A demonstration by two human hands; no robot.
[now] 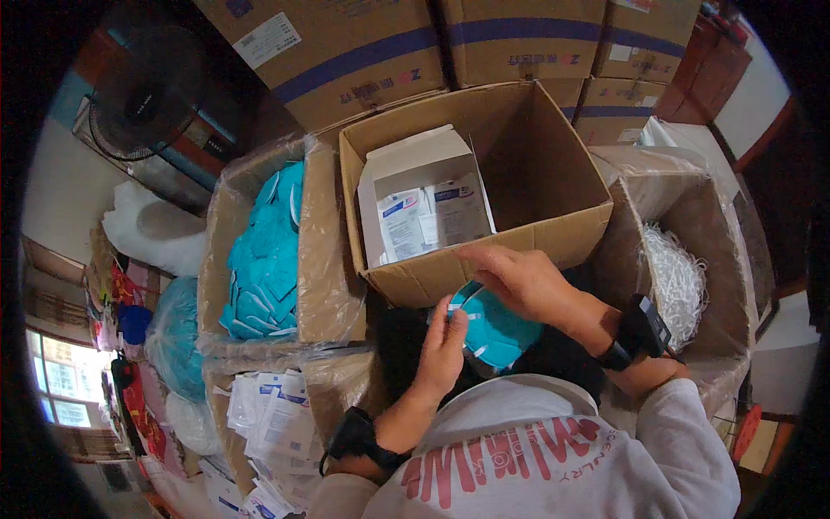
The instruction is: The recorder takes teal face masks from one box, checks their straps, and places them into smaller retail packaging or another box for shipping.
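A teal cup-shaped face mask (pixel 503 331) with small white patches is in front of my body, below the big carton. My left hand (pixel 443 346) pinches its left edge between thumb and fingers. Over the mask's upper edge is my right hand (pixel 526 281), its fingers bent together and pointing left; anything held in them is hidden. Just beyond the hands stands an open cardboard carton (pixel 484 249). In its left half sits an open white box (pixel 373 221) with several printed white packets (pixel 432 216) in it.
At left, a plastic-lined box (pixel 333 251) holds many teal masks (pixel 264 272). Below it, another box contains white packets (pixel 281 415). A lined box at right holds white elastic cords (pixel 676 285). Sealed cartons (pixel 519 39) are stacked behind; a fan (pixel 143 99) stands far left.
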